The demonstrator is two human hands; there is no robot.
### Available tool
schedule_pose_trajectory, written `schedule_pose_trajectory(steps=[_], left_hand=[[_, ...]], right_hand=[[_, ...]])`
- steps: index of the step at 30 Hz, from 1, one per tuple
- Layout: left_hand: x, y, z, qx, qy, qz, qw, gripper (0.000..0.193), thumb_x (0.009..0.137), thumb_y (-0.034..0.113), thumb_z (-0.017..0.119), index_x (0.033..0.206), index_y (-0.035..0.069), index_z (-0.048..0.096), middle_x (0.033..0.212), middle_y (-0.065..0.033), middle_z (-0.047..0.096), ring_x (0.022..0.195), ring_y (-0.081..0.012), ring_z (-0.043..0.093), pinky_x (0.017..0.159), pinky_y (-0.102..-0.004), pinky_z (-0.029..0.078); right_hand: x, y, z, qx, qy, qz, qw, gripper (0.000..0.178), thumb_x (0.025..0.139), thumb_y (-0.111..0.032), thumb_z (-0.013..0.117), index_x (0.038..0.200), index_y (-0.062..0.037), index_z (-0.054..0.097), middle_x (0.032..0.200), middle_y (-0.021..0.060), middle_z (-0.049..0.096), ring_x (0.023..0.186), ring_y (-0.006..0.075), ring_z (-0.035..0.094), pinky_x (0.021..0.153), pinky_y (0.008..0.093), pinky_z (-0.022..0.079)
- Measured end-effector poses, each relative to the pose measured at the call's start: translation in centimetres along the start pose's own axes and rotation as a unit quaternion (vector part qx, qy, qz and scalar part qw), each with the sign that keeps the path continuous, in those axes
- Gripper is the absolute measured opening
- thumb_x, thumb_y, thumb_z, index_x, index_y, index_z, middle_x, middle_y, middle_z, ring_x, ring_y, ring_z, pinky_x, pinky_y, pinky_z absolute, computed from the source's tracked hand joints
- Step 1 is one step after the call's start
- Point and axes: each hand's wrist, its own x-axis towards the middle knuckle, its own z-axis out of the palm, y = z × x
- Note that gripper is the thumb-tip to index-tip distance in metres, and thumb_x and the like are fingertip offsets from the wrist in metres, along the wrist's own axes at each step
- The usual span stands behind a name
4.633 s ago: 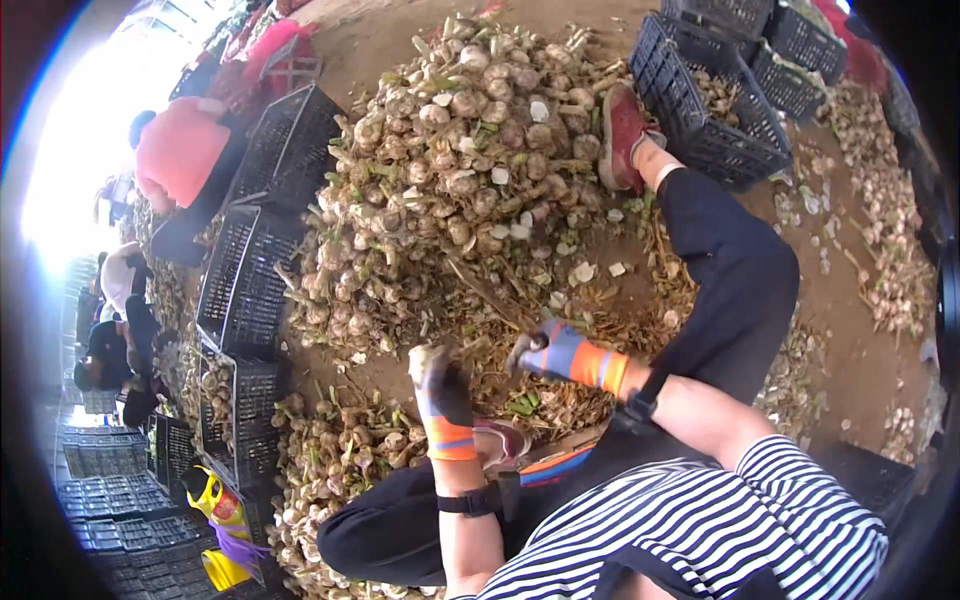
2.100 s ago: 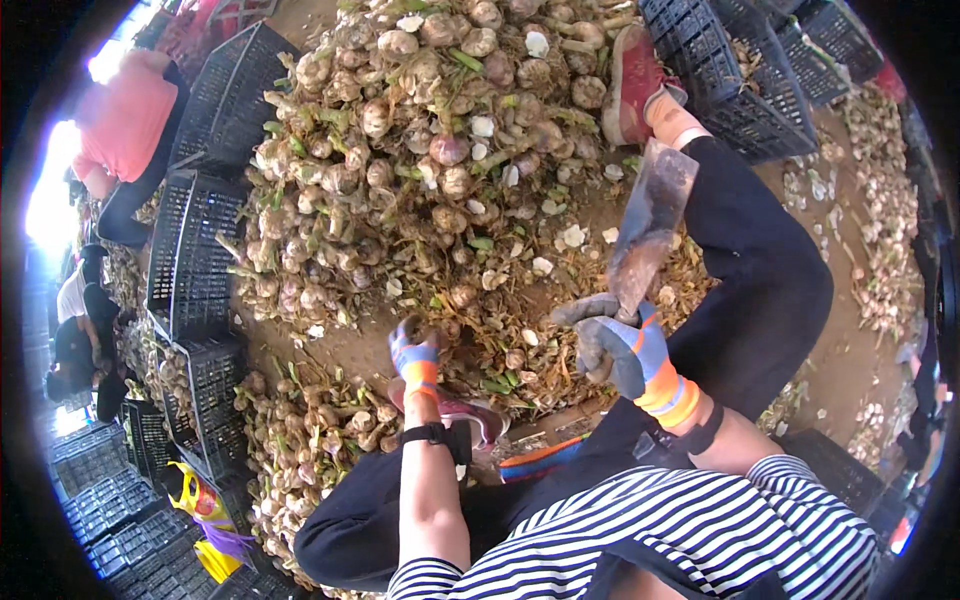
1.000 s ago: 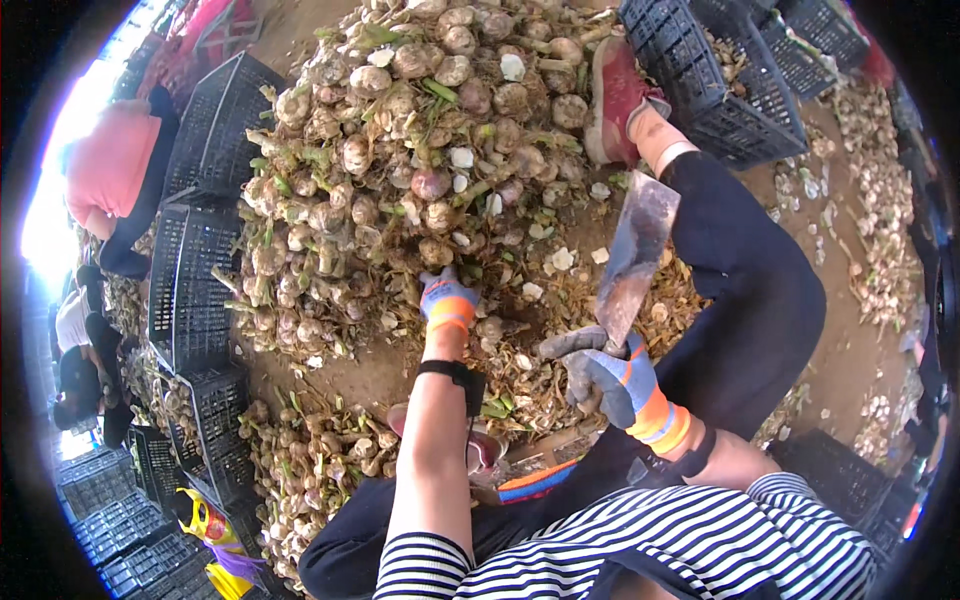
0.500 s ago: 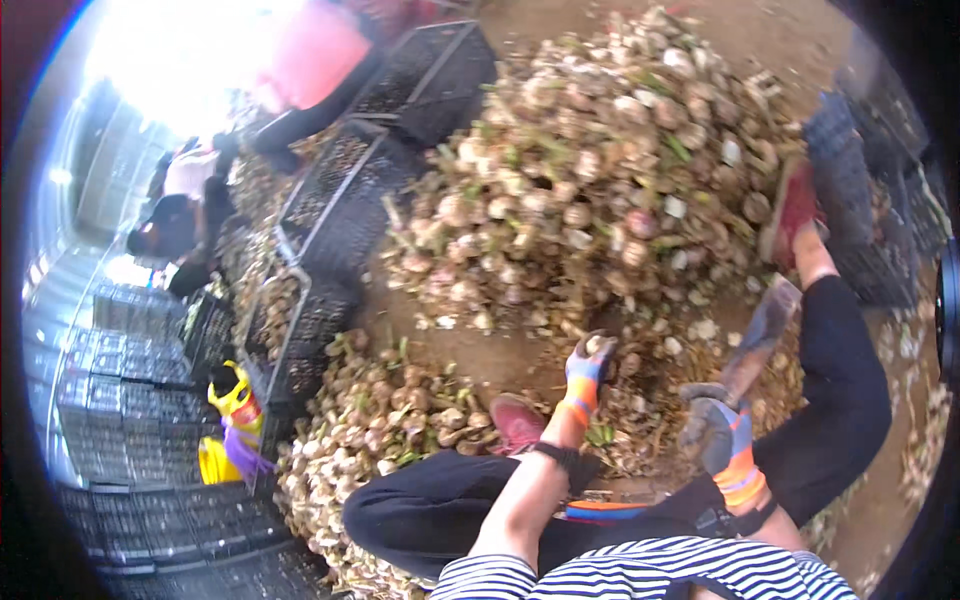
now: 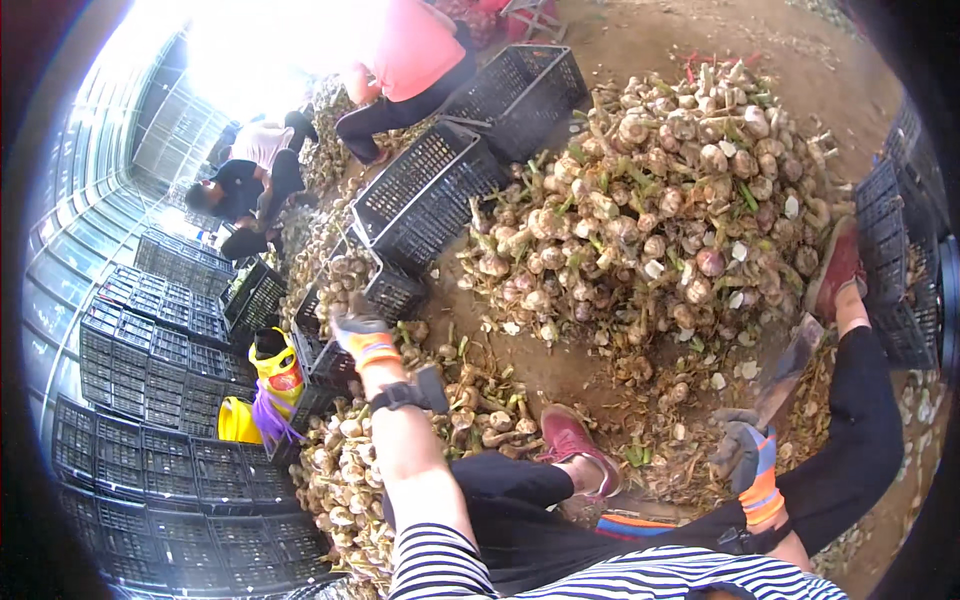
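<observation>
My left hand, in an orange and grey glove, is stretched out to the left beside a black crate of garlic. Its fingers are smeared by motion, so whether a bulb is in them cannot be made out. By my right thigh, my right hand, gloved alike, is closed around the handle of a broad-bladed knife. The blade points up and away, toward my right shoe. Ahead of me rises a large heap of garlic bulbs with stalks. A second pile of garlic lies by my left leg.
Black plastic crates stand in a row at left. More stacked crates line the left side, and others the right. A yellow bag and purple cloth lie near. Two co-workers bend over garlic beyond.
My left hand has swung from in front of the heap, where it held a garlic bulb, leftward to the crates. The right hand keeps the knife. The view has shifted left.
</observation>
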Motion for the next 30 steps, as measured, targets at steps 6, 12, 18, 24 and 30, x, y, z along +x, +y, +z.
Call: schedule_pose_trajectory(steps=[6,12,18,24,30], left_hand=[[-14.5,-19.5,3.2,0.161,0.076,-0.141,0.974,0.025,0.082,0.011,0.063,0.106,0.010,0.056,0.093,-0.0049,0.059,0.075,-0.0190,0.058,0.064,-0.0321,0.050],[-37.5,-29.3,5.4,0.630,-0.459,-0.090,0.620,0.043,0.066,0.021,0.076,0.105,0.009,0.062,0.095,-0.0132,0.064,0.087,-0.0256,0.062,0.076,-0.0346,0.049],[-44.5,-32.0,5.1,0.721,-0.500,-0.061,0.475,0.052,0.065,0.020,0.072,0.114,0.012,0.058,0.109,-0.0159,0.058,0.101,-0.0328,0.056,0.085,-0.0380,0.047],[-42.0,-32.5,2.1,0.252,-0.299,-0.366,0.845,0.052,0.068,-0.015,0.065,0.114,0.004,0.051,0.097,-0.0119,0.062,0.083,-0.0198,0.062,0.074,-0.0329,0.054],[-40.0,-22.7,8.9,0.202,-0.344,-0.314,0.861,0.050,0.068,-0.010,0.069,0.112,0.001,0.048,0.099,-0.0112,0.060,0.077,-0.0158,0.060,0.072,-0.0294,0.053]], right_hand=[[0.6,0.0,-2.4,0.113,-0.007,-0.034,0.993,0.028,0.083,-0.016,0.054,0.103,0.0026,0.061,0.067,0.0042,0.060,0.047,0.0127,0.053,0.040,0.0242,0.042],[0.7,-1.8,-4.4,0.040,0.018,-0.051,0.998,0.030,0.084,-0.010,0.054,0.108,0.0074,0.055,0.057,-0.0018,0.049,0.047,0.0079,0.047,0.049,0.0234,0.044],[0.0,-2.1,-4.8,0.057,0.019,-0.077,0.995,0.026,0.085,-0.008,0.051,0.105,0.0067,0.057,0.054,-0.0017,0.048,0.045,0.0073,0.046,0.046,0.0212,0.042],[-1.0,-2.5,-3.7,0.029,0.007,-0.073,0.997,0.023,0.084,-0.010,0.053,0.100,0.0032,0.061,0.052,0.0001,0.051,0.041,0.0062,0.045,0.039,0.0185,0.035],[-0.5,-1.3,-3.7,-0.112,-0.069,-0.114,0.985,0.020,0.082,-0.008,0.057,0.099,-0.0036,0.066,0.062,-0.0005,0.060,0.050,0.0048,0.052,0.044,0.0191,0.039]])
